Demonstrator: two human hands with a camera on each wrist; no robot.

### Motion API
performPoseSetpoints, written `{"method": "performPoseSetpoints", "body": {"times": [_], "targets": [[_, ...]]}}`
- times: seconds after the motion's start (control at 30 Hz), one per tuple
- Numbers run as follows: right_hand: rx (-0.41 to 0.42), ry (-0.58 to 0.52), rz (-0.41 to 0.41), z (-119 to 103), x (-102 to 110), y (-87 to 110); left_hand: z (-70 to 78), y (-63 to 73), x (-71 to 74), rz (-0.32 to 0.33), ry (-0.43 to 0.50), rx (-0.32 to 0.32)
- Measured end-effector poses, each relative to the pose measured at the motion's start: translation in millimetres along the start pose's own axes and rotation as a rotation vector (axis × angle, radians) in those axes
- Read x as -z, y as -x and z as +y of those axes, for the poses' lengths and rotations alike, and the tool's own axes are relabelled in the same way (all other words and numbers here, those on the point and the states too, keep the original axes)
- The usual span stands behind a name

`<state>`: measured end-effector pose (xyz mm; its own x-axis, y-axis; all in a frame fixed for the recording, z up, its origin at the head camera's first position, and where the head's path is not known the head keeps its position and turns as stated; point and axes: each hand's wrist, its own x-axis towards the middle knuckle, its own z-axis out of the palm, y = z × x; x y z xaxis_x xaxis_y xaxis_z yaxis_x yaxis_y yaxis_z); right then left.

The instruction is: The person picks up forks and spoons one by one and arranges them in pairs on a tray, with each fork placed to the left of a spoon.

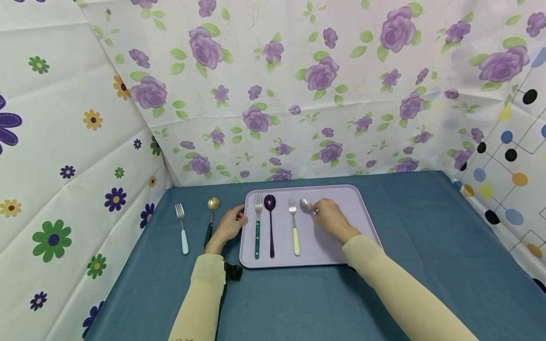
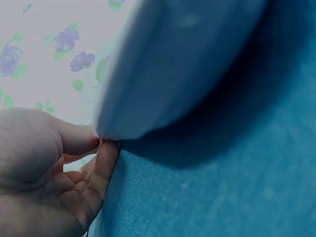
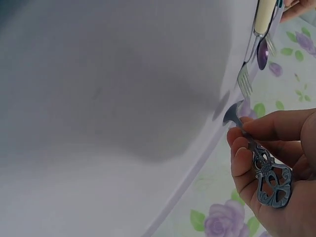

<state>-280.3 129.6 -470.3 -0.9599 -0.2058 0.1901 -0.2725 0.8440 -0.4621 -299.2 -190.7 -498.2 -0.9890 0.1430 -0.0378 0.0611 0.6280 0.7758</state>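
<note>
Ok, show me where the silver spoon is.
In the head view, the right hand pinches the silver spoon over the lilac tray, right of the yellow-handled fork.

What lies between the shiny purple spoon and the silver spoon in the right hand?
A pale-yellow-handled silver fork on the lilac rectangular tray, as the head view shows.

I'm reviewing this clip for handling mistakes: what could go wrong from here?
The right hand pinches the silver spoon near its neck, so the spoon might twist or slip. The spoon is also close to the yellow-handled fork and could knock it askew. The left hand holds the edge of the tray; a tug there might shift what lies on it.
</note>
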Motion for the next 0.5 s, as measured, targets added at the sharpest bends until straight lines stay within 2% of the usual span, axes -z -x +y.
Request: {"method": "performPoseSetpoints", "body": {"times": [0.2,0.5], "targets": [[-0.034,0.011,-0.023,-5,-3,1.4,1.0,0.6,-1.4,-0.006,-0.004,0.007],[-0.088,0.077,-0.159,-19,-1,-2.8,-0.7,0.3,0.0,-0.002,0.000,0.006]]}}
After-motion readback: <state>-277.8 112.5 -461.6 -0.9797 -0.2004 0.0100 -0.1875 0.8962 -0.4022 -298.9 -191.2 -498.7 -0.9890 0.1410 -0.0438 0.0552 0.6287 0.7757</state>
